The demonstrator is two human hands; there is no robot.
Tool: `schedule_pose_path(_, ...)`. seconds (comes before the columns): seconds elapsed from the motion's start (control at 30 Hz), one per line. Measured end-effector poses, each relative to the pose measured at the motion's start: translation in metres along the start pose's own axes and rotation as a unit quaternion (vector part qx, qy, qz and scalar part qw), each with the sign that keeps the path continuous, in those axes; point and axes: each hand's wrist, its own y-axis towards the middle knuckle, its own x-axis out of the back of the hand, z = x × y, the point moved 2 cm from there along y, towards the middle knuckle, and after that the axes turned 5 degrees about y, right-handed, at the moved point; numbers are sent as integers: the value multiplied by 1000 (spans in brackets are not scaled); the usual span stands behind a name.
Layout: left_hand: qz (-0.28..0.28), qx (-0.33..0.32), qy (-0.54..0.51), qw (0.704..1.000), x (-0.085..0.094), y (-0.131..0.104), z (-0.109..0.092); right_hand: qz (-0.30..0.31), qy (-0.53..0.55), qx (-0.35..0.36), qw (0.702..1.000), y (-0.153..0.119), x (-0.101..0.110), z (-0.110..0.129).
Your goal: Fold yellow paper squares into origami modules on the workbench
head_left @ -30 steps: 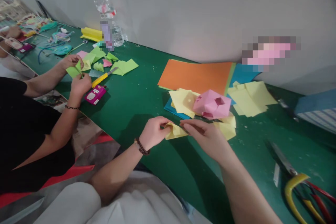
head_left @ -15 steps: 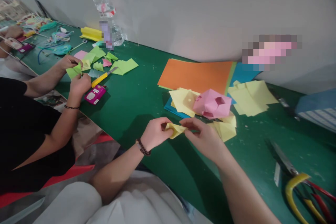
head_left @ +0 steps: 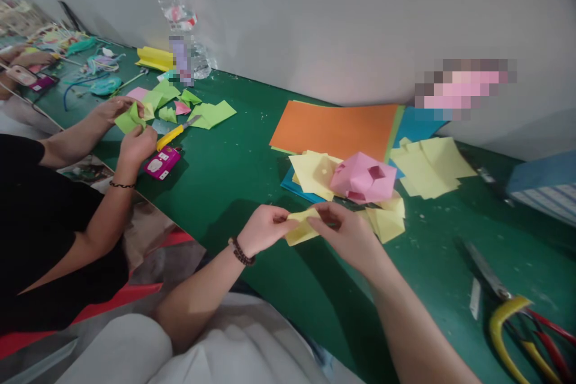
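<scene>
Between my two hands is a small piece of folded yellow paper [head_left: 302, 230], held just above the green table [head_left: 225, 162]. My left hand [head_left: 266, 230] pinches its left end between thumb and fingers. At the right end, my right hand [head_left: 347, 233] grips it with the thumb in front; the other fingers are partly hidden behind. Just beyond my hands sits a pink folded-paper shape [head_left: 363, 179] with dark openings, among yellow paper pieces [head_left: 314, 173]. More yellow sheets [head_left: 434, 165] lie further right.
Behind lies an orange sheet [head_left: 337, 129] near the wall. Scissors [head_left: 504, 312] with yellow and red handles are at the right front. On the left, a co-worker's hands [head_left: 135, 138] hold green paper, near a yellow utility knife [head_left: 173, 135], a purple box [head_left: 162, 162] and a plastic bottle [head_left: 180, 18].
The yellow paper has opened from a narrow pointed fold into a wider, flatter strip facing me. My left hand has shifted slightly left. The co-worker's green paper has turned a little.
</scene>
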Motion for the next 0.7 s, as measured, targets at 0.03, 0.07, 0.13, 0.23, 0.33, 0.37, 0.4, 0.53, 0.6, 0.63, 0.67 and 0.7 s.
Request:
schedule_pose_path(0.03,-2,-3,11,1000,0,0,0,12,15,2,1000,0,-1,1)
schedule_pose_path(0.07,-4,-6,21,1000,1,0,0,26,27,3,999,1,-1,1)
schedule_pose_path(0.13,5,-1,14,1000,1,-1,-1,43,43,1,998,1,-1,2)
schedule_pose_path(0.23,48,29,-56,997,0,-3,-4,36,58,2,998,1,0,0)
schedule_pose_path(0.33,70,59,-101,991,1,-6,-8,37,58,30,997,-1,2,-1)
schedule_pose_path(0.37,71,67,-105,990,2,-6,-9,44,54,45,997,-2,2,0)
schedule_pose_path(0.4,72,75,-108,989,3,-6,-9,53,48,61,996,-3,3,1)
schedule_pose_path(0.53,82,79,-103,988,4,-5,-5,125,2,109,986,-9,6,11)
schedule_pose_path(0.6,80,52,-65,993,5,-4,-3,150,-24,118,981,-11,8,17)
schedule_pose_path(0.63,78,37,-43,995,5,-3,-2,155,-33,120,980,-11,9,20)
schedule_pose_path(0.67,78,24,-22,996,6,-3,-3,155,-38,122,980,-11,9,21)
schedule_pose_path(0.7,78,13,-1,997,7,-3,-3,152,-39,123,980,-11,10,22)
